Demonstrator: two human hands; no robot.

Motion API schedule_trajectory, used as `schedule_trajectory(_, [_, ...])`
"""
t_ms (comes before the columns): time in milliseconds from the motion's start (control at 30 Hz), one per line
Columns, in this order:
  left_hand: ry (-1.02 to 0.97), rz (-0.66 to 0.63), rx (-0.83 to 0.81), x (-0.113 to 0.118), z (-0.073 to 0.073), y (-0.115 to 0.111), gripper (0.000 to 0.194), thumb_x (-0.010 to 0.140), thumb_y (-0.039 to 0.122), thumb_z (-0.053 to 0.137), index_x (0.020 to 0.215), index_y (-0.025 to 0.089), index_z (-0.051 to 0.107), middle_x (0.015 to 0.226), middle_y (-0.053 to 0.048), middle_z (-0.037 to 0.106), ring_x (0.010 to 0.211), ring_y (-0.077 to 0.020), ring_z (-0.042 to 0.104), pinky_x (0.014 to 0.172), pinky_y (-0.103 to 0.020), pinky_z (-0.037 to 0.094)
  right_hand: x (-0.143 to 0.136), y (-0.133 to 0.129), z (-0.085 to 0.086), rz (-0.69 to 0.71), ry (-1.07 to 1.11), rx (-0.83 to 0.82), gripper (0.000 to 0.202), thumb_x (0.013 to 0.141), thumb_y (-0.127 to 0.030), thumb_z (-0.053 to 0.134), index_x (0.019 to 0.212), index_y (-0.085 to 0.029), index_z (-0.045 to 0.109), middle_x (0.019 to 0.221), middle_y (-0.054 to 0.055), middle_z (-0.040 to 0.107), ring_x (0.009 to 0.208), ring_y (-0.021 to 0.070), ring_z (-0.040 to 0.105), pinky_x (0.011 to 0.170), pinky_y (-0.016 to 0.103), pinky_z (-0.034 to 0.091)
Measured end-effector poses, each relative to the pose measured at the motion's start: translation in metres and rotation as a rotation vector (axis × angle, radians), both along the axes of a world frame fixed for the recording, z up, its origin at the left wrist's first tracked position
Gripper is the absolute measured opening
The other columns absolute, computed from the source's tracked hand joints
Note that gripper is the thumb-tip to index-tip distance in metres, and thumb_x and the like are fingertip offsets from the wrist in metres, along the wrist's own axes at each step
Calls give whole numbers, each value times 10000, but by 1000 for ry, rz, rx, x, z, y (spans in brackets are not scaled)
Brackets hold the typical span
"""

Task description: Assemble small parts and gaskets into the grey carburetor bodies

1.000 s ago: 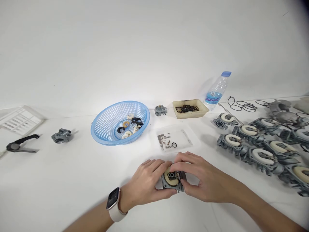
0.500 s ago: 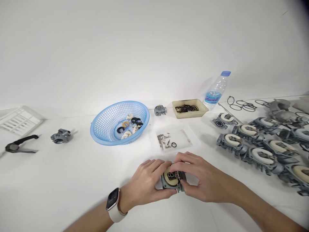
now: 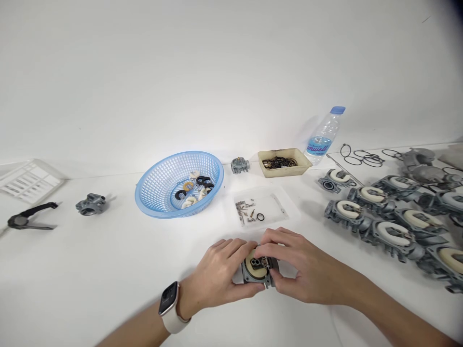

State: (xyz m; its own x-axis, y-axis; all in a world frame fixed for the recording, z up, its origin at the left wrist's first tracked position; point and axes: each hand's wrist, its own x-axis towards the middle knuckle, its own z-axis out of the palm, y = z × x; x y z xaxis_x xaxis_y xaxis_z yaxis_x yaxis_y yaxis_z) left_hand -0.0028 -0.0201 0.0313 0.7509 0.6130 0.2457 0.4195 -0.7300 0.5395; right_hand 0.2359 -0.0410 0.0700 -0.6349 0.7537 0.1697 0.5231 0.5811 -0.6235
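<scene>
A grey metal carburetor body (image 3: 249,278) with a cream C-shaped float (image 3: 257,271) lies between my two hands, its open side up. My left hand (image 3: 226,270) grips its left side, thumb along the near edge and fingers at the far edge. My right hand (image 3: 298,265) is closed at its right side, index finger and thumb pinching near the float's hinge end; whether a small part is between the fingertips is hidden. Just beyond the hands, a clear tray (image 3: 269,205) holds small metal parts and a black ring (image 3: 260,217).
A blue basket (image 3: 152,209) with floats stands beyond my left hand. Behind are a small carburetor (image 3: 240,165), a box (image 3: 285,171) of black rings and a bottle (image 3: 324,135). Several carburetor bodies (image 3: 394,233) fill the right. Another body (image 3: 90,204) and a black tool (image 3: 27,218) lie left.
</scene>
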Motion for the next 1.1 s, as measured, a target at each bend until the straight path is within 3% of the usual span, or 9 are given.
schedule_trajectory(233, [-2,4,-3,0,1,0,572,902,511,697,1348,216,493,1174,-88,687,991,-271,675,864,-423,542,1,0,1,1,12,-11,390,795,-37,590,1117,-255,630,997,8,609,882,176,566,790,327,466])
schedule_trajectory(433, [2,-3,7,1,0,0,558,893,508,712,1317,215,501,1173,-88,687,994,-277,675,874,-433,540,1,2,-3,15,35,16,358,837,-8,528,1086,-247,624,900,-14,626,832,156,570,895,350,451])
schedule_trajectory(600, [-8,-1,10,0,-1,1,587,899,518,703,1352,218,482,1198,-90,680,1014,-277,672,886,-436,539,1,1,-1,19,13,43,374,781,-69,599,1115,-236,630,995,18,616,843,173,579,857,364,464])
schedule_trajectory(933, [-12,-10,-4,0,1,1,557,899,475,716,1342,229,487,1224,-84,676,1028,-274,663,886,-423,529,1,2,-3,18,2,47,372,796,-87,603,1131,-245,629,1009,20,618,853,172,585,898,371,465])
schedule_trajectory(1100, [-10,-1,-12,0,1,0,516,891,463,729,1302,241,511,1187,-63,683,1003,-269,664,871,-419,529,0,2,-1,11,9,34,378,796,-78,598,1133,-247,631,991,16,615,842,170,583,829,347,474])
